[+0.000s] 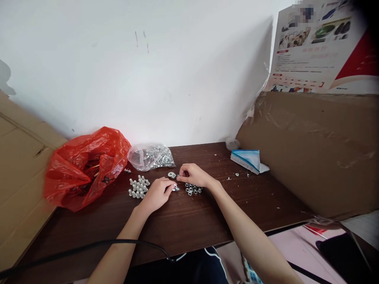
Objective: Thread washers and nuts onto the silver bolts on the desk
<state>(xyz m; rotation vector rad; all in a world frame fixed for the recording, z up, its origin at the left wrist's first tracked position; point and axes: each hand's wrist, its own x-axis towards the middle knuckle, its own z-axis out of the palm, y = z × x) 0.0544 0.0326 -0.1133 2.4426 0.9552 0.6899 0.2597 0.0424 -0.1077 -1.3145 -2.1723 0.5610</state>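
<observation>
My left hand [156, 194] rests low over the dark table, its thumb and forefinger pinched on a small shiny metal piece [176, 188], probably a bolt; the fingers partly cover it. Just beyond, my right hand [194, 174] has its fingertips closed at the edge of a few flat washers [171, 174], seemingly on one washer. Beneath the right wrist lies a cluster of hex nuts [193, 189]. Left of my left hand, several whitish bolt-like pieces [138, 187] stand upright in a group.
At the back lies a clear bag of small metal parts [156, 157]. A red plastic bag [89, 169] fills the left side. To the right are a blue-and-white folded packet [245, 160] and scattered scraps. Cardboard [310, 154] flanks the table [183, 228]; a black cable [89, 245] crosses in front.
</observation>
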